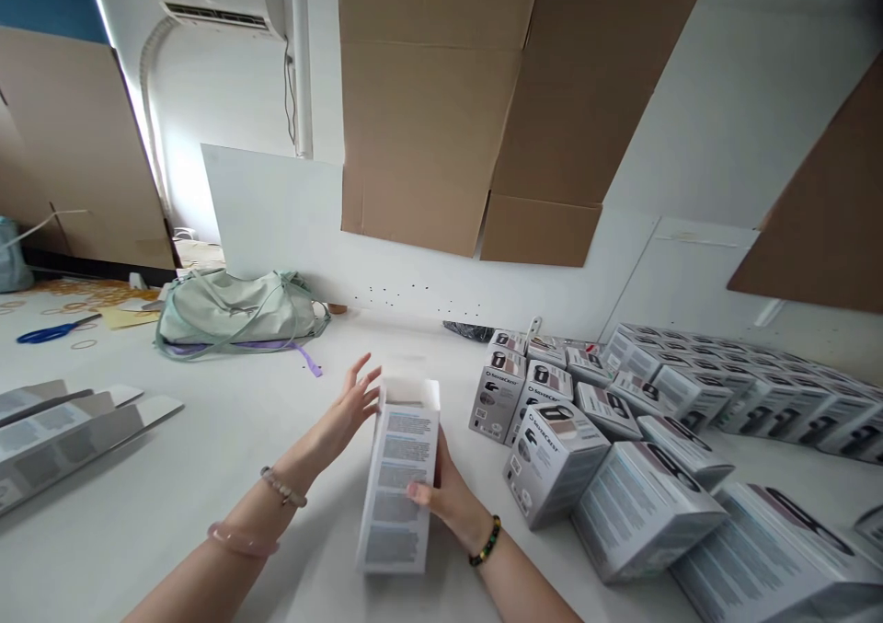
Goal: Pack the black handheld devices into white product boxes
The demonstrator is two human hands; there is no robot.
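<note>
In the middle of the head view a tall white and grey printed carton [398, 494] stands on the table, its top end open. My right hand [441, 490] grips the carton's right side, with the thumb lying across the printed front. Beside the upper left edge of the carton is my left hand [350, 404], its fingers spread and holding nothing. Whether its fingertips touch the carton I cannot tell. The inside of the carton is mostly hidden.
Several closed SilverCrest boxes [556, 457] crowd the right side, with rows of more boxes [779, 402] behind. Flattened cartons [62, 434] lie at left. A pale green bag [238, 310] and blue scissors [55, 330] rest further back. Cardboard sheets [434, 135] cover part of the wall.
</note>
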